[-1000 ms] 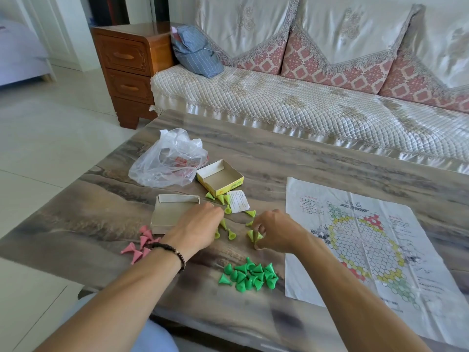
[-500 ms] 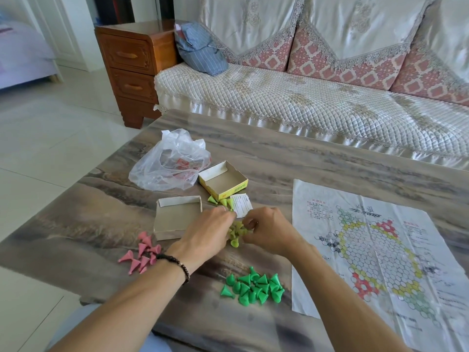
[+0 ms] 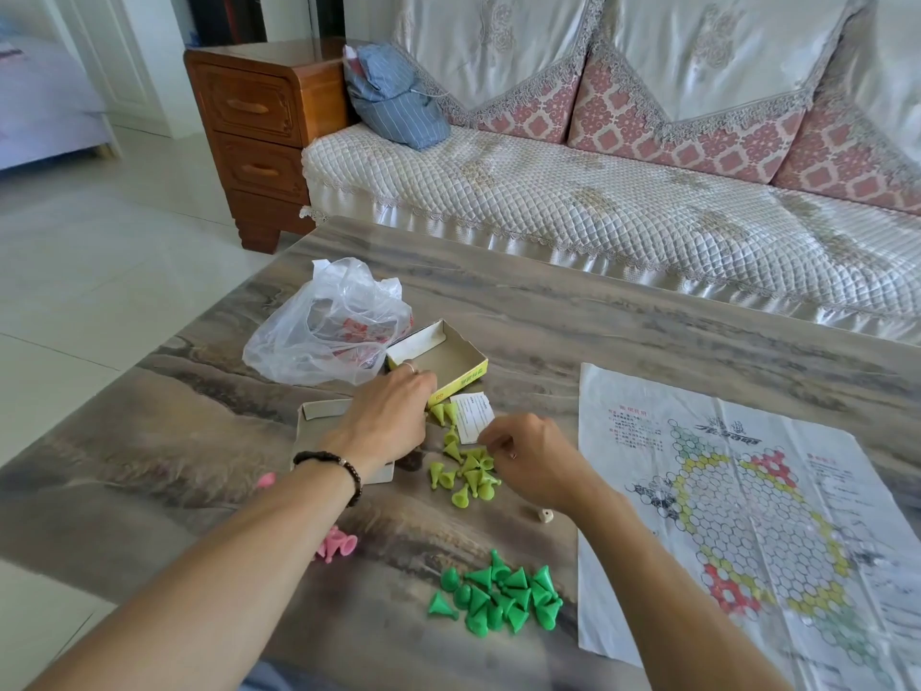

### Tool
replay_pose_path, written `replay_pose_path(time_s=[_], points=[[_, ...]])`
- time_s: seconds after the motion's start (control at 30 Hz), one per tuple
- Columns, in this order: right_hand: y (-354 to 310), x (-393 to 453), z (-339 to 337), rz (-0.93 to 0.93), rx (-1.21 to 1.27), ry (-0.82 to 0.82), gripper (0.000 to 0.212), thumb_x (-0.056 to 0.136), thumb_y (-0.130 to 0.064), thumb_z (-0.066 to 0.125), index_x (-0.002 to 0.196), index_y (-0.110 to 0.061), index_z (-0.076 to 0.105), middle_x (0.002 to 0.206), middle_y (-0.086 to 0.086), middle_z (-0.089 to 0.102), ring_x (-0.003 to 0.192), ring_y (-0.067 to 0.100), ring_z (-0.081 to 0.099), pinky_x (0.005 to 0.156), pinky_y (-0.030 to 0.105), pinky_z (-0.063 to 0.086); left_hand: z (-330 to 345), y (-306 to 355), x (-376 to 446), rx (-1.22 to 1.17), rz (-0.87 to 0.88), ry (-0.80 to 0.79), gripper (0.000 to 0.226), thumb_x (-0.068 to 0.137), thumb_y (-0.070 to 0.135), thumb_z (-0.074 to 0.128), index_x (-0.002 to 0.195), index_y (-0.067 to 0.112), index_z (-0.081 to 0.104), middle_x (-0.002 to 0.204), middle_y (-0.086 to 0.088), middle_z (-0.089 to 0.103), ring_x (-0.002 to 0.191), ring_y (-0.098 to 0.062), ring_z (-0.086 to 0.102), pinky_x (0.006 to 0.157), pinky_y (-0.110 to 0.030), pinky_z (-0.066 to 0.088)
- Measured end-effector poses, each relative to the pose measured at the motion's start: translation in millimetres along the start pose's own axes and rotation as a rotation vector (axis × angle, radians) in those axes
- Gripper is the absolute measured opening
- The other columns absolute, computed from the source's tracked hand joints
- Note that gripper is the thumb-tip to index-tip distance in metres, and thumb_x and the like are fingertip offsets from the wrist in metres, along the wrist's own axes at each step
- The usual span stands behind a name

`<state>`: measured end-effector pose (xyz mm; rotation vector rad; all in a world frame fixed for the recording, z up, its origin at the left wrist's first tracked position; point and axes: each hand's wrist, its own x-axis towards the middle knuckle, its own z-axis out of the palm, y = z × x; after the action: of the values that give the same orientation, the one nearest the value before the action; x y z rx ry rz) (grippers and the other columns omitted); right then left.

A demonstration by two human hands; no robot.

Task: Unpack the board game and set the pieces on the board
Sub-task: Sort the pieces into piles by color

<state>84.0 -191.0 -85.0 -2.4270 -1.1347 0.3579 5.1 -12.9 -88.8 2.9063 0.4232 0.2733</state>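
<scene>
A loose pile of lime cone pieces [image 3: 468,473] lies on the table between my hands. My left hand [image 3: 386,416] reaches over the grey box lid [image 3: 319,423], its fingers stretched to the front wall of the yellow box tray [image 3: 451,359], beside two more lime cones [image 3: 442,412]. At the pile's right edge is my right hand [image 3: 531,456] with curled fingers; whether it pinches a piece is hidden. Nearer me is a dark green cone pile [image 3: 498,595], and pink cones [image 3: 339,546] show past my left forearm. The paper board [image 3: 747,516] lies flat at the right, with no pieces on it.
A crumpled plastic bag [image 3: 324,331] sits behind the box tray. A white paper slip [image 3: 473,416] lies by the lime cones and a small die [image 3: 544,516] below my right wrist. A sofa [image 3: 598,207] runs along the table's far side, and a wooden cabinet [image 3: 259,127] stands at the left.
My hands swept the scattered lime cones into one pile, then drew apart, uncovering it. My left hand moved up to the yellow box tray. The camera leaned closer.
</scene>
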Motion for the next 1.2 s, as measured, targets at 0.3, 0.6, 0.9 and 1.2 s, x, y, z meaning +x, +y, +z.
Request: replay_pose_path(time_s=[0.3,0.6,0.9,1.2], points=[[-19.6,49.7,-0.2,-0.111,-0.164,-0.085,0.057,0.077,0.004,0.041,0.125,-0.02,0.059,0.125,0.007,0.056,0.112,0.029,0.056,0.085,0.042,0.05,6.6,-14.9,0.1,-0.102,0.102,-0.05,0.037,0.078,0.005,0.065,0.113,0.016,0.056,0.102,-0.003,0.069,0.094,-0.027,0.064,0.077,-0.043,0.052],[-16.6,38.6,-0.9,-0.154,-0.195,-0.118,0.055,0.074,0.003,0.042,0.116,-0.026,0.064,0.117,0.002,0.064,0.106,0.025,0.058,0.085,0.041,0.051,-15.0,-16.5,-9.4,-0.246,0.16,-0.196,0.041,0.086,0.005,0.058,0.124,0.02,0.061,0.116,0.005,0.067,0.107,-0.014,0.061,0.088,-0.029,0.049],[0.7,-3.3,-19.6,0.027,-0.187,-0.168,0.082,0.068,-0.047,0.078,0.137,-0.016,0.046,0.129,0.0,0.051,0.111,0.017,0.051,0.089,0.027,0.042,-30.0,0.0,-14.9,0.333,0.171,-0.275,0.019,0.075,0.008,0.058,0.07,0.022,0.045,0.062,0.009,0.042,0.071,-0.017,0.045,0.094,-0.038,0.03],[-10.3,1.2,8.3,-0.004,-0.125,-0.09,0.057,0.073,-0.031,0.078,0.123,-0.013,0.058,0.112,0.005,0.056,0.096,0.018,0.054,0.084,0.034,0.051,-6.2,-2.2,-21.4,0.075,0.187,-0.182,0.034,0.076,-0.008,0.05,0.096,0.017,0.062,0.093,0.0,0.064,0.092,-0.024,0.06,0.079,-0.039,0.047]])
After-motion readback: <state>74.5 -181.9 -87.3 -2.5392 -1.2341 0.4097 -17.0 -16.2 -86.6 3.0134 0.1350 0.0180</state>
